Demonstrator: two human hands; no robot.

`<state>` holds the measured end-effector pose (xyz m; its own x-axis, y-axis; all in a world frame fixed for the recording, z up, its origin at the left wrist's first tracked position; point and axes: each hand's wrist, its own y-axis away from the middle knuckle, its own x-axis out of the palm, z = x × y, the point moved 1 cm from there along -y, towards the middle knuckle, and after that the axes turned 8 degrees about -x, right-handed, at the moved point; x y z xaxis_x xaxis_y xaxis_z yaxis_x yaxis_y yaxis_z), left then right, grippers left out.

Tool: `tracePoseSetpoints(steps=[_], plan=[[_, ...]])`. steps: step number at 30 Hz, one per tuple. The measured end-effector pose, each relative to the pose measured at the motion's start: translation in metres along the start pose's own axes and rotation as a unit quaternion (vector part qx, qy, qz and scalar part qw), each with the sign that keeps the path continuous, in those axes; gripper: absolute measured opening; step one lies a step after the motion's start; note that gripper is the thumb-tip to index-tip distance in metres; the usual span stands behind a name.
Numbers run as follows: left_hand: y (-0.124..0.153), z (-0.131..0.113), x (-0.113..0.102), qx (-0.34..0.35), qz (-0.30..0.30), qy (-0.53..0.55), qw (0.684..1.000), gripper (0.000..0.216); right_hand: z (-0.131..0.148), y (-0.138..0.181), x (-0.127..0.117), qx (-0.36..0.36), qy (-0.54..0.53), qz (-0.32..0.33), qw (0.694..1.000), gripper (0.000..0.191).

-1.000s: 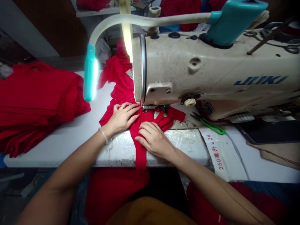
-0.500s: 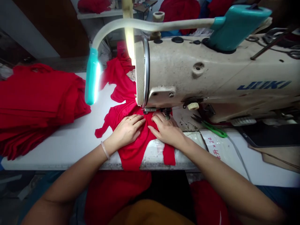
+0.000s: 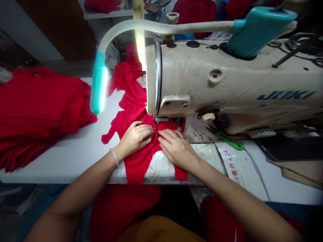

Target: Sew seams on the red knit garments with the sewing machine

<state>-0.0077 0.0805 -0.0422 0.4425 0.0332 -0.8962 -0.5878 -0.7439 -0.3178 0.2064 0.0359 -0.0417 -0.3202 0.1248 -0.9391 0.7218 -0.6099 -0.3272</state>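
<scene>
Red knit fabric (image 3: 138,158) lies in folds under the needle area of a sewing machine (image 3: 186,77) and drapes over the table's front edge. My left hand (image 3: 136,137) rests palm down on the fabric, left of the presser foot (image 3: 156,121). Its fingers are slightly bent and lie over the cloth, with a ring and a pale bracelet showing. Just right of the foot, my right hand (image 3: 176,148) lies flat on the same fabric, fingers stretched and a little blurred. A raised fold of cloth runs between the two hands. The fingertips' undersides are hidden.
Stacked red fabric pieces (image 3: 45,104) occupy the left of the white table (image 3: 75,158). A lit teal lamp (image 3: 98,84) hangs left of the machine head. Green-handled scissors (image 3: 230,141) lie to the right, near a black tablet-like object (image 3: 290,148).
My right hand has slid slightly back toward me, baring the cloth beside the foot. My left hand has moved a little left, and the fabric between the hands is more bunched.
</scene>
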Motion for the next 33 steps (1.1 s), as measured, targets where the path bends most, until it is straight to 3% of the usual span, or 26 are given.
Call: tracePoseSetpoints(steps=[3,7,13,19,22,25,26,28,30,31,33], plan=[[0.003,-0.009,-0.003,0.02,0.019,0.004,1.0,0.025,0.008,0.033,-0.02,-0.069,-0.049,-0.052,0.995,0.026],[0.005,-0.017,-0.006,0.012,0.052,-0.032,0.998,0.026,-0.002,0.072,-0.045,0.022,-0.02,-0.08,0.996,0.027],[-0.001,-0.009,-0.002,-0.011,0.055,-0.026,0.998,0.026,-0.028,0.098,-0.063,0.141,0.085,-0.101,0.981,0.036],[-0.008,-0.002,0.0,-0.009,0.052,-0.017,0.998,0.027,-0.094,0.17,-0.081,0.302,0.216,-0.169,0.913,0.044],[-0.004,-0.011,-0.011,-0.022,0.044,0.012,0.999,0.026,-0.11,0.188,-0.088,0.324,0.283,-0.189,0.883,0.054],[0.009,-0.032,-0.033,-0.111,0.024,0.047,0.992,0.029,-0.076,0.166,-0.088,0.284,0.311,-0.224,0.879,0.047],[0.013,-0.039,-0.039,-0.157,0.031,0.045,0.986,0.034,-0.057,0.151,-0.083,0.279,0.27,-0.214,0.896,0.036],[0.02,-0.048,-0.045,-0.235,0.078,0.01,0.969,0.046,-0.018,0.109,-0.067,0.172,0.157,-0.224,0.946,0.03],[0.018,-0.042,-0.042,-0.272,0.127,-0.053,0.952,0.057,0.002,0.063,-0.041,0.114,-0.006,-0.092,0.989,0.044],[0.012,-0.032,-0.037,-0.279,0.135,-0.084,0.947,0.059,0.001,0.041,-0.027,0.103,-0.042,-0.021,0.994,0.049],[-0.011,-0.004,-0.026,-0.271,0.107,-0.121,0.949,0.057,-0.023,0.005,-0.006,0.142,-0.016,0.026,0.989,0.049]])
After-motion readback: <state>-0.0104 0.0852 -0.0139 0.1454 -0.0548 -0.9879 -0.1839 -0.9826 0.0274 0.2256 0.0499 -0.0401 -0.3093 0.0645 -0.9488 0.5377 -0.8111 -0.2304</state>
